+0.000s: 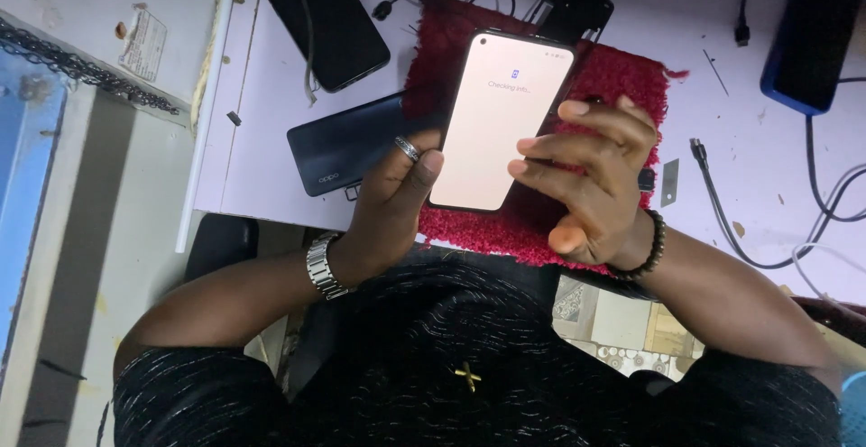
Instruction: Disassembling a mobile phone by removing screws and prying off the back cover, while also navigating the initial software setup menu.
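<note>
Fingers point(541, 169) of both hands around lit, pale-screened smartphone point(499, 122)

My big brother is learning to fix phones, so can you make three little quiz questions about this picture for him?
1. True or false: the screen of the phone in the person's hands is lit.
2. Which hand wears a ring: the left hand or the right hand?
3. What lies on the table under the held phone? A) a red fuzzy mat B) a newspaper C) a metal tray

Key: 1 true. 2 the left hand, whose wrist also wears a metal watch. 3 A.
</note>
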